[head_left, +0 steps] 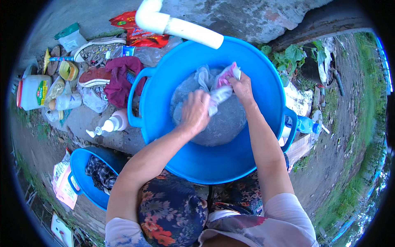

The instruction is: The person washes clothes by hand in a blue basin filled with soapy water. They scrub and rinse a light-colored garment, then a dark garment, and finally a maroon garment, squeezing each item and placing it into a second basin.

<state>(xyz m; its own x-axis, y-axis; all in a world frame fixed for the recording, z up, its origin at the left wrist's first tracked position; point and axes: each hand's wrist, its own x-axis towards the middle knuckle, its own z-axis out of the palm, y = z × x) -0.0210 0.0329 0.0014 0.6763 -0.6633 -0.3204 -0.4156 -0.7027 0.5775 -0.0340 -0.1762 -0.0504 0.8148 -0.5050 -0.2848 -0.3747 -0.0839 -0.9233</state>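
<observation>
A large blue plastic tub stands in front of me with cloudy, sudsy water in its bottom. Over the water, my right hand is closed on a wet white and pink cloth, gripping it near its pink end. My left hand, a little blurred, is curled over another part of the same cloth, to the left of the right hand. Between the two hands the cloth is bunched and twisted. Pale fabric also shows beyond the left hand; whether it is one piece with the held cloth, I cannot tell.
A white pipe juts over the tub's far rim. At left are a pump bottle, maroon cloth, shoes and a clear jug. A smaller blue bucket holds dark checked cloth. At right lies a plastic bottle.
</observation>
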